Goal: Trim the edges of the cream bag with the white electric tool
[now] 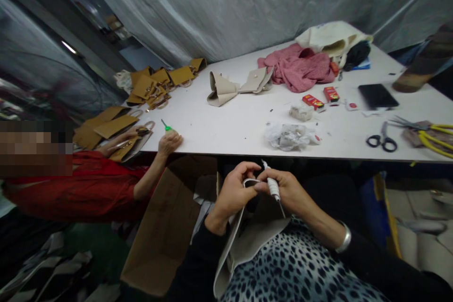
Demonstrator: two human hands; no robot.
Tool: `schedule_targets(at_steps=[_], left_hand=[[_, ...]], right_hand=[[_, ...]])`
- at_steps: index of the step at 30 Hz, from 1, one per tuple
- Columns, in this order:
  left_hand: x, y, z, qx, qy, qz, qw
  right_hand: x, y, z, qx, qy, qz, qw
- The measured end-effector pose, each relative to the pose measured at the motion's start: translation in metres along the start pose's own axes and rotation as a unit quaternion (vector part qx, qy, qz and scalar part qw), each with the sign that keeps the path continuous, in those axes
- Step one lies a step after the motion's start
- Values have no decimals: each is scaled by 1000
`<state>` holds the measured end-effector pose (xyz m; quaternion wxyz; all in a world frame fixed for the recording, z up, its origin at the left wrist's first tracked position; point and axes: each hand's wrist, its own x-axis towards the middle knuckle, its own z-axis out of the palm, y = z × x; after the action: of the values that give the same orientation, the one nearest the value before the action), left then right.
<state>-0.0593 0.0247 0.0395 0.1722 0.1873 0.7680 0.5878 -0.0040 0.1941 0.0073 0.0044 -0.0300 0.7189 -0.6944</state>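
Note:
In my lap rests a light beige bag (256, 241), partly hidden by my hands. My left hand (231, 191) is closed, its fingers pinching a pale strap (251, 180) that loops up from the bag. My right hand (288, 191) meets it at the strap, fingers also closed. Held in that right hand is a tool with a white wrapped handle (272, 185), its thin metal shaft slanting down toward the bag; I cannot tell whether it is an awl or a screwdriver.
The white table (212, 130) bears beige bags (222, 88), tan bags (145, 87), a pink cloth (299, 66), red boxes (313, 102), plastic bags (290, 137), scissors (382, 139) and a phone (378, 96). A person in red (81, 184) works at left, beside a cardboard box (166, 226).

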Motion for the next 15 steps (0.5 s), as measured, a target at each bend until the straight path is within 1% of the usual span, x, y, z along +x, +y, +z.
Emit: schedule_targets(at_steps=[2,5,7,9,12,15], left_hand=[[7,8,-1,-9,-38,11,999],[17,16,-7,-39,-91,64,993],[19,19,-10,-54,-112,96,988],[18,20,-11,-63,-122,113,984],[12,19,-14,-100,-147,105,978],[5,16,-16,-221,-174,65,957]], right_hand=[[-3,-6,-2,-32,43,-28,998],[-3,-17,-3,-96,94,-64,989],[-3,-22,-3,-116,107,-72,985],[-5,-25,-2,-127,112,-80,982],[-13,-29,-2,-148,109,-113,976],[-28,-36,-6,-166,114,-153,968]])
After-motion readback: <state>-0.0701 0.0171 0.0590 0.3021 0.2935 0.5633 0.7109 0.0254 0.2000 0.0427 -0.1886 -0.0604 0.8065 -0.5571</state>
